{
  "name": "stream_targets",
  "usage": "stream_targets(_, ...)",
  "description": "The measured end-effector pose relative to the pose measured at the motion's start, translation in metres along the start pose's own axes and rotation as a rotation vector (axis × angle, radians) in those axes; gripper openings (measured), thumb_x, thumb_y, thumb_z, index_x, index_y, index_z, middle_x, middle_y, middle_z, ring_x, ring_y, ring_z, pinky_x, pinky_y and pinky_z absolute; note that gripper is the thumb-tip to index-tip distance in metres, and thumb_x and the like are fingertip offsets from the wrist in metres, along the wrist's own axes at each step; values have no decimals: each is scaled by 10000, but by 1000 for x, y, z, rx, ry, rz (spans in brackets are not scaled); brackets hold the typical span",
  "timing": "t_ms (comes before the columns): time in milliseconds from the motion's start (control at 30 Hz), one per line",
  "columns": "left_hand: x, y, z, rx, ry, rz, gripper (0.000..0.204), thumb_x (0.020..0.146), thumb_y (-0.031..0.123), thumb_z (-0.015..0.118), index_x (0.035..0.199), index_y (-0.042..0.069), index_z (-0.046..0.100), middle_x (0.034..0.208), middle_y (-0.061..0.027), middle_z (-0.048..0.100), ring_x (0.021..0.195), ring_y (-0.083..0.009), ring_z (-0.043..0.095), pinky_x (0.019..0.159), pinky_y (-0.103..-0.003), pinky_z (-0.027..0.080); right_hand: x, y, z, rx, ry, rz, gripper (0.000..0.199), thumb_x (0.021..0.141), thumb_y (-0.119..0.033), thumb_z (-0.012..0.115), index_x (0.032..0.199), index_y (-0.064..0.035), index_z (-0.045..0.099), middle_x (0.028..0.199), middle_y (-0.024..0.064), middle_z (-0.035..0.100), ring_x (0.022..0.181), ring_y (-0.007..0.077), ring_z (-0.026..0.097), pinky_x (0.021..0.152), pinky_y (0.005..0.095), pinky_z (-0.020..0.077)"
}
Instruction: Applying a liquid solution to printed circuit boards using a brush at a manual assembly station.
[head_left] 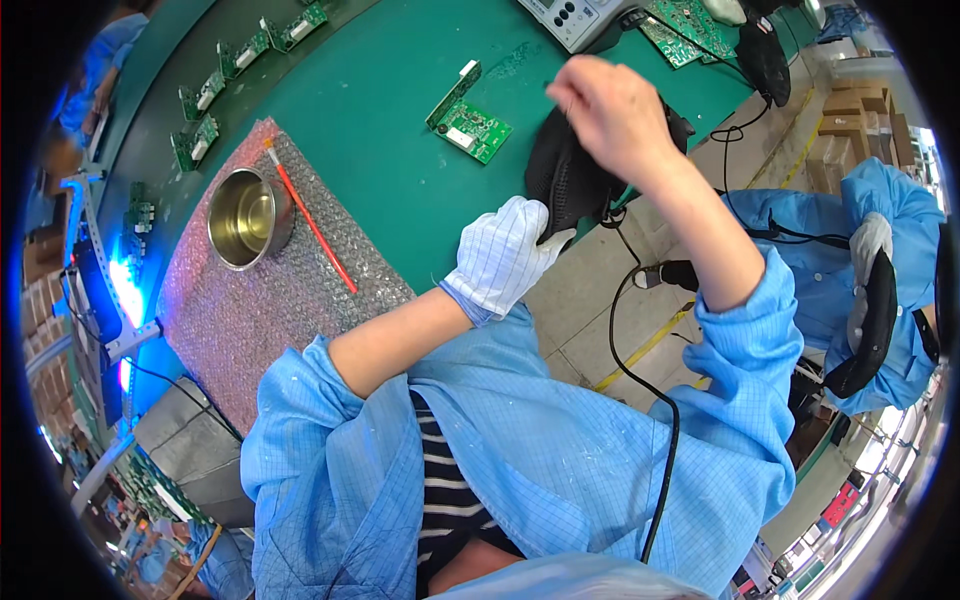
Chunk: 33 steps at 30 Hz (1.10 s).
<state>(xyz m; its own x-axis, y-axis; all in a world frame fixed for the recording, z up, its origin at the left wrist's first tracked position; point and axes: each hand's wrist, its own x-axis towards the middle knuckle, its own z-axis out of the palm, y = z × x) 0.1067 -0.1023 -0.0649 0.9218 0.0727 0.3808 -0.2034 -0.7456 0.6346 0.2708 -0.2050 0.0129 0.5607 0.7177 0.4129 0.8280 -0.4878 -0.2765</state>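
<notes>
Black case [558,168]: at the green table's [375,120] right edge
Left hand [503,252]: fingers closed on its near end; we'd brace firmly
Right hand [618,115]: fingers half-curled; we can't tell any hold; we'd move gently

Allows passage over green tabletop [375,130] between bubble wrap [225,310] and small circuit board [480,130]. Meets, farther right, a black fabric case [555,165], gripped by the gloved left hand [500,255] and overhung by the bare right hand [620,115]. Hits metal cup [282,222] and red brush [316,225] above the wrap.
</notes>
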Motion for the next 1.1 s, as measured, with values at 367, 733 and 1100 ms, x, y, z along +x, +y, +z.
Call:
stream_targets(367,-4,0,3,-38,-59,-35,338,729,309,752,676,117,478,623,-67,486,527,-253,547,480,-351,458,-24,177,8,-128,84,922,311,808,-343,666,877,-39,679,795,122,690,751,253,668,701,360,507)
stream_targets(733,41,-33,-32,-112,-9,-148,357,742,308,738,721,47,494,693,-119,490,629,-312,507,578,-410,428,-60,191,-8,318,380,1014,199,851,-229,687,820,-36,647,694,10,608,636,94,589,542,231,451)
stream_targets(1100,57,-30,-36,-474,-287,-415,437,853,416,593,890,-19,565,917,-206,560,926,-369,544,818,-395,441,-192,150,-24,538,230,933,178,892,-190,619,1001,-51,607,815,8,615,674,99,581,582,236,467)
